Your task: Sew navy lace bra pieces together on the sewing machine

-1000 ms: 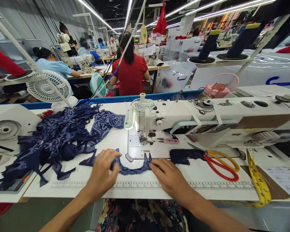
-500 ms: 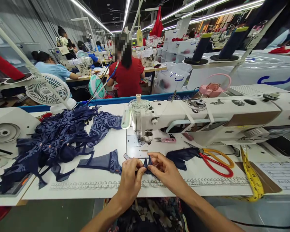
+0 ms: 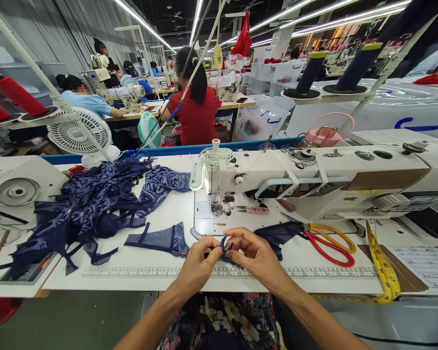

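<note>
My left hand (image 3: 199, 262) and my right hand (image 3: 254, 255) meet at the front of the white table, both pinching a small navy lace piece (image 3: 227, 249) between their fingertips. Its left part (image 3: 160, 240) trails flat on the table. The hands sit just in front of the sewing machine's needle plate (image 3: 208, 214). The white sewing machine (image 3: 314, 177) stretches to the right behind them.
A heap of navy lace pieces (image 3: 91, 204) lies at the left. Red-and-yellow-handled scissors (image 3: 328, 240), a dark fabric piece (image 3: 275, 234), pink snips (image 3: 253, 209) and a yellow tape measure (image 3: 381, 262) lie at the right. A fan (image 3: 78, 136) stands behind. Other people sew at tables beyond.
A second ago my hands lay apart, pressing the lace strip flat. They came together at the middle and now pinch its end, lifted slightly off the table.
</note>
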`<move>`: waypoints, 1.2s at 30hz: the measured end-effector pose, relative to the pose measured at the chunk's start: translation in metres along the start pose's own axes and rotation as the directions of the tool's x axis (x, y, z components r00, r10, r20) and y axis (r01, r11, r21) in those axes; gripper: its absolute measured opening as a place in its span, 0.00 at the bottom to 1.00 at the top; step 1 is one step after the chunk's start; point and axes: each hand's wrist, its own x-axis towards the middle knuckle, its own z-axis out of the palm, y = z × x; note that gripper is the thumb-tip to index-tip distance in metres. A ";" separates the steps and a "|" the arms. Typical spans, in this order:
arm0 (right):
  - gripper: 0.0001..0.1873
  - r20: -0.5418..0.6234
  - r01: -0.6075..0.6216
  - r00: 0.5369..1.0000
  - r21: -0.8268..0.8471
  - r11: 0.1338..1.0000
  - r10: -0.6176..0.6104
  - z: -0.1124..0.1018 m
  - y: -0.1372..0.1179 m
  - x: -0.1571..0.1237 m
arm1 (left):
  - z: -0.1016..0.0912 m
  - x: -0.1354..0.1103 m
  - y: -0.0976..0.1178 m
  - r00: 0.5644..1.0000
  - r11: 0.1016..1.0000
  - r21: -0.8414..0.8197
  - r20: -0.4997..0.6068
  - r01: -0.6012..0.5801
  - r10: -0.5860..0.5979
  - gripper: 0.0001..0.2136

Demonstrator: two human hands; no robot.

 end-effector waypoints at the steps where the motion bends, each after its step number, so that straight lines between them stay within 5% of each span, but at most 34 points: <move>1: 0.19 0.003 -0.004 1.000 0.018 1.000 0.004 0.000 -0.001 0.000 | -0.001 0.000 0.001 1.000 1.000 -0.010 0.021 -0.002 0.003 0.12; 7: 0.23 0.069 -0.049 0.997 0.094 0.994 0.042 -0.002 -0.001 -0.002 | -0.007 0.003 0.003 0.988 0.991 -0.132 0.151 -0.004 0.024 0.13; 12: 0.28 0.124 0.011 0.992 -0.067 0.998 -0.002 -0.006 -0.005 -0.002 | -0.010 0.005 0.003 0.971 0.965 -0.252 0.239 0.071 -0.008 0.12; 17: 0.22 0.045 -0.056 0.997 -0.103 0.993 0.061 -0.006 -0.004 -0.001 | -0.003 -0.004 0.008 0.997 0.995 -0.064 -0.014 -0.080 0.079 0.05; 23: 0.18 -0.089 -0.191 0.977 0.059 0.980 0.196 0.002 0.002 0.000 | 0.019 -0.019 0.006 0.938 0.952 0.243 -0.242 -0.187 0.246 0.03; 31: 0.18 -0.033 -0.244 0.966 0.197 0.950 0.255 0.000 0.000 0.000 | 0.018 -0.014 0.000 0.962 0.960 0.236 -0.189 -0.148 0.195 0.07; 36: 0.11 -0.109 -0.100 0.989 -0.043 0.994 0.095 -0.002 0.003 -0.003 | 0.019 -0.015 -0.001 0.969 0.973 0.206 -0.200 -0.104 0.146 0.10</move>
